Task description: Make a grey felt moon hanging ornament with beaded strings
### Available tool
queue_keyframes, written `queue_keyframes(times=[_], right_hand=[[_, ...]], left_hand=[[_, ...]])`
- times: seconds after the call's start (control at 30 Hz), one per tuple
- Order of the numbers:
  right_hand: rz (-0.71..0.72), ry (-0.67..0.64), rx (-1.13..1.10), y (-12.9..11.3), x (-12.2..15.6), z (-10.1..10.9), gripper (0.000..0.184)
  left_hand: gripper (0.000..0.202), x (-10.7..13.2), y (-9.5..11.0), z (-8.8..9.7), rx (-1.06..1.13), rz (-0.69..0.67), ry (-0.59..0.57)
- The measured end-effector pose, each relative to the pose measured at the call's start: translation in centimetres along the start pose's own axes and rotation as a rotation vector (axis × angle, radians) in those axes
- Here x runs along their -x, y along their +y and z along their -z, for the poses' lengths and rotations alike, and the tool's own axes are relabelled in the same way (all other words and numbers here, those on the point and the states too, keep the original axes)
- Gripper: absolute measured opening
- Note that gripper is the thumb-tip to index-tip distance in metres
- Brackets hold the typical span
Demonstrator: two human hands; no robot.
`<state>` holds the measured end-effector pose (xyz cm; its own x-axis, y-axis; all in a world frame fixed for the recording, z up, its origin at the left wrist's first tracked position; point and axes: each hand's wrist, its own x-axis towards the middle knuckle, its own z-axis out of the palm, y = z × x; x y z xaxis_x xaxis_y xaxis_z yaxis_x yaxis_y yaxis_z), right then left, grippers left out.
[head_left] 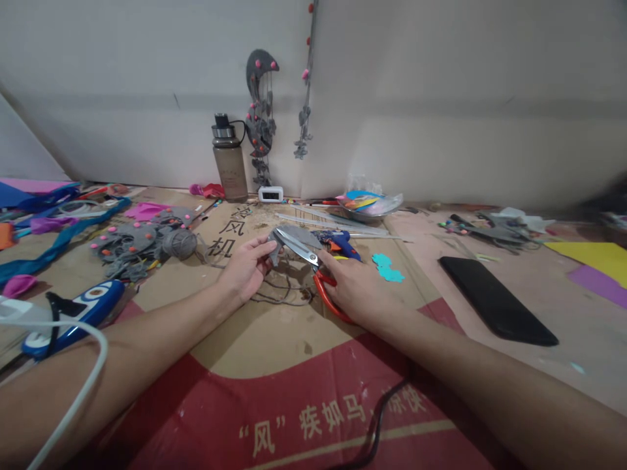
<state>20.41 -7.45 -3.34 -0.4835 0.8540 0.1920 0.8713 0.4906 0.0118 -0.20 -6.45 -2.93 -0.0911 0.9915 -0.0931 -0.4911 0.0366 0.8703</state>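
My left hand (248,269) is closed, with thumb and fingers pinching a small grey felt piece (275,253). Red-handled scissors (326,297) are gripped in my right hand (357,284). Their metal blades point up and left, with the tips close to the left fingertips and the felt. Just behind the blades lies a larger grey felt piece (298,234), partly covered by them. Loose grey yarn (281,294) lies on the cardboard (235,349) below and between my hands. A blue and orange glue gun (345,245) rests just beyond my right hand.
Grey felt decorations (127,245) and a yarn ball (180,243) lie at left, near a blue-and-white tool (81,320). A bottle (229,163) and small digital clock (271,194) stand by the wall. A black phone (494,297) and turquoise cutouts (386,267) lie at right.
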Motion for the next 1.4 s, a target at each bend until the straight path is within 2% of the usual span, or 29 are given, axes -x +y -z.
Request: queue_keyframes(times=[0.43, 0.63, 0.77, 0.97, 1.23, 1.4], right_hand=[[0.01, -0.047, 0.079, -1.0, 0.2, 1.1, 0.042], [-0.038, -0.076, 0.021, -1.0, 0.4, 1.5, 0.042], [-0.058, -0.05, -0.054, -0.6, 0.2, 1.3, 0.041], [-0.074, 0.063, -0.16, 0.0, 0.0, 0.3, 0.039], [-0.068, 0.104, -0.022, -0.1, -0.2, 0.0, 0.039], [-0.058, 0.076, -0.01, -0.1, -0.1, 0.0, 0.04]], left_hand=[[0.015, -0.2, -0.3, 0.2, -0.002, -0.05, -0.018], [0.019, -0.3, -0.3, 0.3, -0.031, -0.064, -0.036], [0.018, -0.5, -0.3, 0.2, -0.042, -0.067, -0.025], [0.018, -0.6, -0.4, 0.2, -0.02, -0.091, 0.009], [0.024, -0.4, -0.4, 0.1, -0.007, -0.101, 0.007], [0.021, -0.2, -0.4, 0.1, -0.025, -0.101, -0.004]])
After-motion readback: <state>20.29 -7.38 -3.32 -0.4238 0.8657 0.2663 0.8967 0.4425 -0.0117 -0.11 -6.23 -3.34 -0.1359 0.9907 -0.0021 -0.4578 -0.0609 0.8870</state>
